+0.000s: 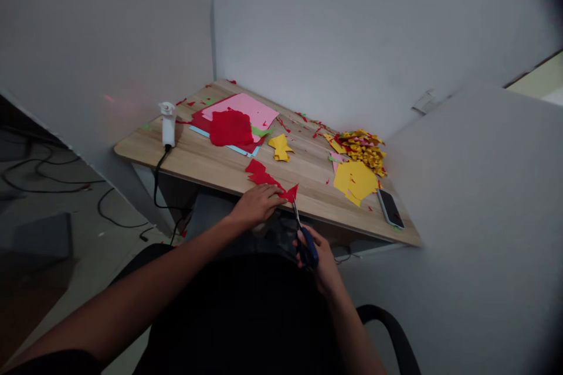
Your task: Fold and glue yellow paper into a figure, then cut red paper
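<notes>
At the table's front edge, my left hand point(259, 205) is closed on a piece of red paper point(291, 193), its fingers lying along the paper's near side. Dark blue-handled scissors point(309, 249) are in my right hand point(323, 258), below the table edge. Their blade tips point up and meet the red paper just right of my left fingers. More red paper pieces point(258, 171) lie just beyond my left hand. A folded yellow paper shape point(280, 147) rests farther back on the wooden table point(211, 169).
A white corded device point(168, 125) stands at the left. Pink sheets point(241, 106) lie behind a red sheet point(231, 128). On the right are a yellow sheet point(355, 180), a pile of yellow paper shapes point(367, 149) and a phone point(390, 209). Partition walls enclose the table.
</notes>
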`<state>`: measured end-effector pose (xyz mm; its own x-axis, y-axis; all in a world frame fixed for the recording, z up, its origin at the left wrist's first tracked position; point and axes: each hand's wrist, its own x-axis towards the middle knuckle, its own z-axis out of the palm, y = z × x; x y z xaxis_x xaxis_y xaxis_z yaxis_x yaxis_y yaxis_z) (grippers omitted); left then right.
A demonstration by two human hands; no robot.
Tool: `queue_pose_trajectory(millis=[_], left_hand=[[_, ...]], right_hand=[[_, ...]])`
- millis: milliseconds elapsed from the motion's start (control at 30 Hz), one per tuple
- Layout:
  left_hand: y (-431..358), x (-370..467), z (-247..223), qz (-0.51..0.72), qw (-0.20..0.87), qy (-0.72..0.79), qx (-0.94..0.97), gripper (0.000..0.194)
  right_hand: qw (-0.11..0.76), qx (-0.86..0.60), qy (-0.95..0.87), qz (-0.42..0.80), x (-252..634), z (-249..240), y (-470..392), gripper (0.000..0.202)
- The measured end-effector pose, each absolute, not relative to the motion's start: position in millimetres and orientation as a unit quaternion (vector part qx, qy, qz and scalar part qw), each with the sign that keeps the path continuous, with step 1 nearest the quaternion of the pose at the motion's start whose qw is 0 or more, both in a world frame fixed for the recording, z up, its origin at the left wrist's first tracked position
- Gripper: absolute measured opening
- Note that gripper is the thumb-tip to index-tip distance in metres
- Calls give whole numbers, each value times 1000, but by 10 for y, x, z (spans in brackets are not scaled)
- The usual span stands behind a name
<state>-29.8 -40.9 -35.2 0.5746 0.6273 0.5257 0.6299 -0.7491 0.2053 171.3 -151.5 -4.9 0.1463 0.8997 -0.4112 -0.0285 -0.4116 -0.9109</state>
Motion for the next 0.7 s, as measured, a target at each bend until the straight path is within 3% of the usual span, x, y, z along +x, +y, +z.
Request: queue_pose_trajectory(millis=[267,700], left_hand=[[-409,-308,-376,-301,18,-346,-888,30],[-391,-287,-369,-292,-1,-360,-886,38]], right_hand=[[404,-594,-373,587,1841,-29,-1389,61],[368,-570,-415,606,1895,25,-1404,49]])
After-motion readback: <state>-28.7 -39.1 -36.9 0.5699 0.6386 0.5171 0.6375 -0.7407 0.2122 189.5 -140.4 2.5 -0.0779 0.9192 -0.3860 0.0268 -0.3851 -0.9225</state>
